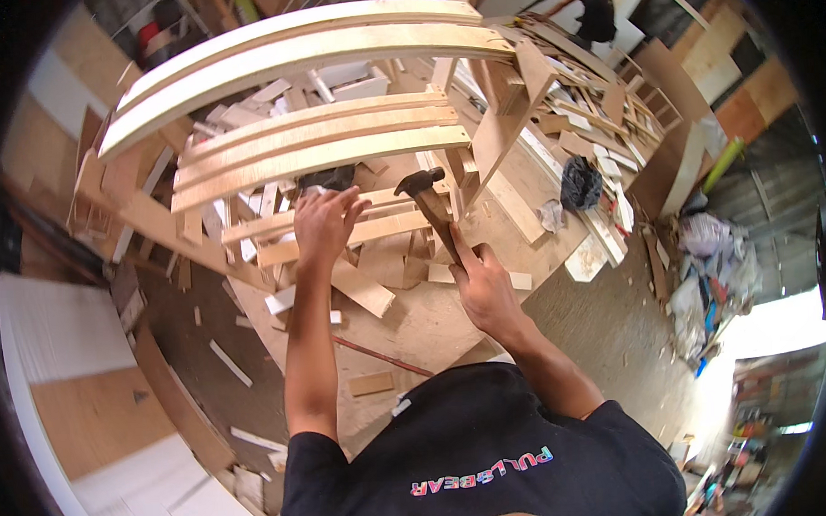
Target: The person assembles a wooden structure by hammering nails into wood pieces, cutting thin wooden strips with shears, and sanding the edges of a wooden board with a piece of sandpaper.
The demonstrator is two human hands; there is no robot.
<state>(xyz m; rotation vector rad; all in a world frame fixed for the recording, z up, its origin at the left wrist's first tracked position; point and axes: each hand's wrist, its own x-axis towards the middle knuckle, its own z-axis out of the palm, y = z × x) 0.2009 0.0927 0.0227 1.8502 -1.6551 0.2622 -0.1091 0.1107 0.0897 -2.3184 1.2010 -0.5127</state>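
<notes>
In my right hand (483, 287) is a claw hammer (438, 222), gripped by its wooden handle with the dark metal head pointing up and away. My left hand (324, 225) is raised with its fingers apart, over the lower slats (380, 225) of a pale wooden slatted frame (318, 145). I see nothing held in it, though the palm side is hidden. The frame stands on a plywood work table (511, 189); its curved upper slats (306, 51) span the far side. The hammer head hangs near the right end of the middle slats, apart from the wood.
Offcuts cover the table, with a reddish rod (380, 355) near me. A black plastic bag (580, 183) lies at the right. White and brown panels (91, 406) lean at the left. Another person (594, 11) is at the far right, beyond a scrap pile (599, 115).
</notes>
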